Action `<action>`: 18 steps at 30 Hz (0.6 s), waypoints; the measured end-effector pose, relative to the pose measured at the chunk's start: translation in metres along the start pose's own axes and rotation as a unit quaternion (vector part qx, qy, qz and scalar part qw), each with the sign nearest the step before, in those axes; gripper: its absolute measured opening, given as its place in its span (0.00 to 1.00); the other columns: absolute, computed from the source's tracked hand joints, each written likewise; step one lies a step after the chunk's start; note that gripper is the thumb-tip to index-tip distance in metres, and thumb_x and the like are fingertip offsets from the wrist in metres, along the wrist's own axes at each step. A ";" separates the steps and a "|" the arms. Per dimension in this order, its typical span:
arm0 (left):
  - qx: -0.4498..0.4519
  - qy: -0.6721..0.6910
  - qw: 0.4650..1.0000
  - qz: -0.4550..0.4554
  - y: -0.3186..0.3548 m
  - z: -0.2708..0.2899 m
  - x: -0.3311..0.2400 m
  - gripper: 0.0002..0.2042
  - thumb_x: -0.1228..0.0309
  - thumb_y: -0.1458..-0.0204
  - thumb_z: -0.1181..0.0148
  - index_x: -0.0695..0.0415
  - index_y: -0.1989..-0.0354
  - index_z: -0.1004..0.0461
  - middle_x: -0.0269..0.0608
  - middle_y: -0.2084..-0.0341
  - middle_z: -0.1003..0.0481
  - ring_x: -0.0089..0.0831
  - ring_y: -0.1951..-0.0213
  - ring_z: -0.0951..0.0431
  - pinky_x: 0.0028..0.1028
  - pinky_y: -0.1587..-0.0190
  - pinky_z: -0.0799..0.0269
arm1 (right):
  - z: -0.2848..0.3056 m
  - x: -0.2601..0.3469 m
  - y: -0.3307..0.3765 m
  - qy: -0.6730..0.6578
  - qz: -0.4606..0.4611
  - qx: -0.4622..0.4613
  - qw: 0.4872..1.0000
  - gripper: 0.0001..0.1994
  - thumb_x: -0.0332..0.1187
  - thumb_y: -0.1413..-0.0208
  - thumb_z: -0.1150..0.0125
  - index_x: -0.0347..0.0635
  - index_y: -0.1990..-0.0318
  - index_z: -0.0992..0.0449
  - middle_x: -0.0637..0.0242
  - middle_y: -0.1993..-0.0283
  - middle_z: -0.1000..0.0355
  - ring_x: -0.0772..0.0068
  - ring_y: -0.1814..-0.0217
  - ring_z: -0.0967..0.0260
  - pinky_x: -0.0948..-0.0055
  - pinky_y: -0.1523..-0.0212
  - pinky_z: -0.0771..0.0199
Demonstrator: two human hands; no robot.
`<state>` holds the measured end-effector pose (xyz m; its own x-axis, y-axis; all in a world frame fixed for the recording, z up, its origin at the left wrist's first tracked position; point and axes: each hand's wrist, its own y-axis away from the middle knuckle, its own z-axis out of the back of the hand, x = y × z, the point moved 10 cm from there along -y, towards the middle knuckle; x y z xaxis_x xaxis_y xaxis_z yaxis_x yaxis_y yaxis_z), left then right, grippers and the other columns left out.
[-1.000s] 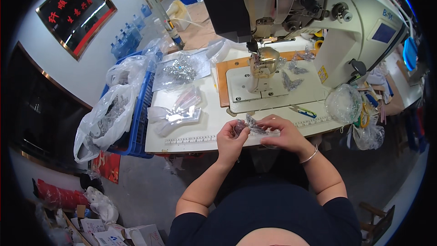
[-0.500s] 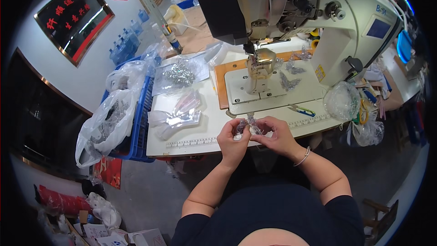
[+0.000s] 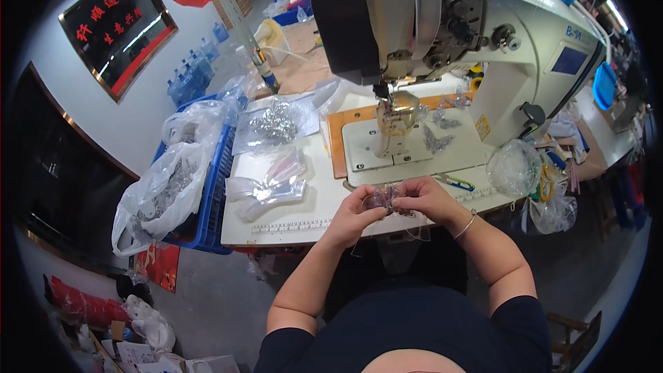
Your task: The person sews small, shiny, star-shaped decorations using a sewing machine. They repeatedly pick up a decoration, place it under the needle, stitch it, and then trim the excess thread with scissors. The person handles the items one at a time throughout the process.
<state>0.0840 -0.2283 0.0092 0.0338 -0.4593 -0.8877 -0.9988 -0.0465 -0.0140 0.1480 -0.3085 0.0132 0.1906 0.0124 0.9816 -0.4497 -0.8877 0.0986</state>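
Observation:
Both my hands are at the table's front edge, pinching a sheer, greyish butterfly-shaped piece (image 3: 379, 198) between them. My left hand (image 3: 352, 215) grips its left side with thumb and fingers closed. My right hand (image 3: 429, 200) pinches its right side, and thin strands hang below. Just beyond my hands stands a white sewing machine (image 3: 511, 76), its needle area over a white bed plate. Similar shimmering butterfly pieces (image 3: 438, 141) lie on that plate to the right of the machine's post. Green-handled thread snips (image 3: 458, 184) lie close to my right hand.
A silvery heap (image 3: 275, 120) on a clear sheet and clear-wrapped pale pieces (image 3: 269, 183) lie on the left of the table. Beside it stands a blue crate (image 3: 215, 197) with plastic bags. A ruler strip (image 3: 290, 226) runs along the front edge; a clear round bundle (image 3: 514, 167) sits right.
My hands have shifted slightly and turned the piece, so more of its sheer surface shows between my fingers. The whole view has tilted a little.

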 end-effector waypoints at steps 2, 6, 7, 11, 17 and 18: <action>-0.007 -0.005 1.000 0.020 -0.011 0.013 0.006 0.15 0.79 0.54 0.40 0.58 0.59 0.36 0.33 0.65 0.30 0.21 0.64 0.29 0.23 0.59 0.32 | 0.007 0.010 -0.005 0.045 0.005 -0.016 0.999 0.06 0.29 0.52 0.39 0.37 0.76 0.28 0.73 0.77 0.32 0.85 0.75 0.37 0.83 0.73 0.38; -0.047 -0.065 0.997 -0.007 -0.027 0.016 -0.009 0.17 0.82 0.56 0.40 0.58 0.58 0.36 0.34 0.68 0.31 0.21 0.66 0.29 0.22 0.62 0.31 | 0.021 0.022 -0.016 0.087 0.021 -0.042 0.995 0.07 0.29 0.52 0.39 0.38 0.77 0.28 0.74 0.79 0.33 0.85 0.77 0.38 0.83 0.75 0.39; -0.059 -0.096 0.993 -0.028 -0.032 0.016 -0.019 0.17 0.82 0.57 0.40 0.58 0.58 0.36 0.34 0.69 0.31 0.22 0.66 0.29 0.22 0.62 0.30 | 0.025 0.025 -0.020 0.094 0.024 -0.045 0.994 0.07 0.29 0.52 0.39 0.38 0.77 0.28 0.74 0.79 0.33 0.85 0.77 0.38 0.83 0.75 0.40; -0.072 -0.097 0.991 -0.059 -0.057 0.023 -0.045 0.16 0.83 0.58 0.40 0.60 0.60 0.36 0.35 0.70 0.31 0.22 0.67 0.28 0.22 0.64 0.30 | 0.037 0.048 -0.034 0.079 0.055 -0.082 0.992 0.08 0.30 0.52 0.38 0.38 0.78 0.27 0.72 0.80 0.32 0.84 0.78 0.38 0.83 0.76 0.39; -0.072 -0.032 0.992 0.095 -0.096 0.010 -0.072 0.13 0.80 0.56 0.41 0.65 0.61 0.36 0.40 0.69 0.30 0.28 0.69 0.26 0.27 0.65 0.26 | 0.061 0.072 -0.043 -0.074 -0.029 -0.124 0.989 0.05 0.29 0.50 0.39 0.36 0.69 0.25 0.65 0.71 0.27 0.78 0.74 0.31 0.80 0.72 0.30; -0.062 -0.031 0.991 0.118 -0.100 0.008 -0.071 0.11 0.79 0.54 0.42 0.65 0.62 0.34 0.41 0.70 0.29 0.30 0.70 0.25 0.28 0.64 0.25 | 0.063 0.073 -0.041 -0.097 -0.046 -0.123 0.987 0.05 0.29 0.49 0.40 0.36 0.68 0.26 0.65 0.70 0.27 0.77 0.73 0.30 0.80 0.71 0.30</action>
<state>0.1808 -0.1846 0.0698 -0.2056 -0.4142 -0.8866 -0.9667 -0.0548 0.2498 0.2351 -0.3000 0.0704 0.3931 -0.0210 0.9192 -0.6168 -0.7475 0.2467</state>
